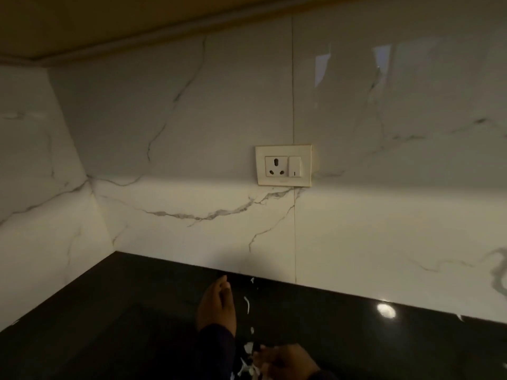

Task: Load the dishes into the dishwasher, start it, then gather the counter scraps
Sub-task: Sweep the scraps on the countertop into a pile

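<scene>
The dishwasher is nowhere in sight from here; what shows is the last part of the job, the scraps (247, 305), a loose trail of small pale slivers lying on the glossy black counter (356, 338) near the bottom middle of the view, running from just short of the marble backsplash (192, 229) back toward the person. They look thin, curled and almost weightless, perhaps peel or torn paper, though I can't say which in this dim light. The left hand (218, 307) stands on edge on the counter just left of the trail, fingers straight and held together, like a blade set to sweep. The right hand (285, 362) sits nearer, at the bottom edge, fingers curled loosely with a cluster of white bits just beside them; whether it actually pinches any I cannot tell. Such flimsy pieces would be fiddly to pick up one at a time and may cling flat to the slick stone, so I'd judge it better to herd them with the hand's edge into a heap, then cup them, moving gently, since a quick stroke could scatter them. A wall socket (284, 165) sits well above, out of the way.
</scene>
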Tool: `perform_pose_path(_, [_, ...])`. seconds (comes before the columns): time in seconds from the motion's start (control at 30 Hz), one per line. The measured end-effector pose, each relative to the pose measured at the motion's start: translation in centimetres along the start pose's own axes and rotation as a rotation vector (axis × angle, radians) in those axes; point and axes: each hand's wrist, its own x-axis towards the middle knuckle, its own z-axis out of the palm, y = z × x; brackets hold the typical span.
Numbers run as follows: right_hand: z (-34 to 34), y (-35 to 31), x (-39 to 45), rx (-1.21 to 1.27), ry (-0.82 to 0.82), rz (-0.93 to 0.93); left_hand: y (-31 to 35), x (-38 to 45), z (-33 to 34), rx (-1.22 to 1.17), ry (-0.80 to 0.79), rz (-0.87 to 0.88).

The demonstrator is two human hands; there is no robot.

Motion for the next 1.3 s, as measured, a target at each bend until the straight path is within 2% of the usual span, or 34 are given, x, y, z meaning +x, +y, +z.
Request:
perform_pose_path(0.07, [1.3,-0.6,-1.4,-0.027,-0.027,0.002,-0.4,-1.3,-0.6,0.005,-0.042,0.023])
perform_pose_path(0.2, [3.6,-1.3,-4.5,0.022,0.020,0.025,-1.9,-4.5,-2.8,0.055,-0.127,0.038])
perform_pose_path(0.37, [4.6,-3.3,-7.8,0.148,-0.044,0.158,-3.4,-7.7,-5.6,0.092,-0.135,0.042])
perform_pose_path(0.47, [3.9,-3.5,-8.5,0.252,0.047,0.182,-3.5,-8.0,-7.0,0.116,-0.140,0.030])
perform_pose_path(0.67, [1.7,-1.5,-6.9,0.274,0.192,0.219,-3.1,-6.9,-7.3,0.113,-0.137,0.018])
perform_pose_path(0.9, [-0.6,0.4,-1.0,0.278,0.162,0.246,-3.2,-2.9,-4.2,0.165,-0.155,-0.033])
perform_pose_path(1.07, [-2.3,1.0,4.7,0.148,0.092,0.218,-3.5,-0.1,-1.8,0.171,-0.148,-0.081])
perform_pose_path(1.3, [-1.0,-0.7,9.6,-0.264,-0.070,0.083,-5.1,1.7,-1.0,0.185,-0.113,-0.076])
